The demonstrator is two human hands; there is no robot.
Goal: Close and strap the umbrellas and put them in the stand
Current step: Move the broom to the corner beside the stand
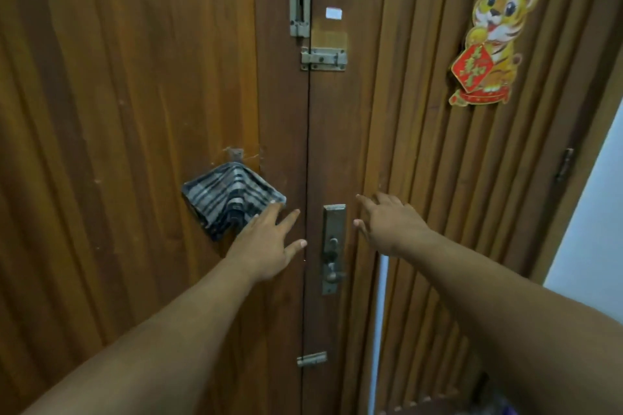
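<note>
Wooden double door (151, 77), both hands reaching toward it.
Left hand (266, 246) and right hand (387, 226) are spread, empty, flanking the lock plate (333, 246); no umbrella or stand in view.

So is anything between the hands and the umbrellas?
No umbrella or stand shows in this view, so that cannot be told. Both the left hand and right hand reach open toward a shut wooden door, near a striped cloth and lock plate.
</note>
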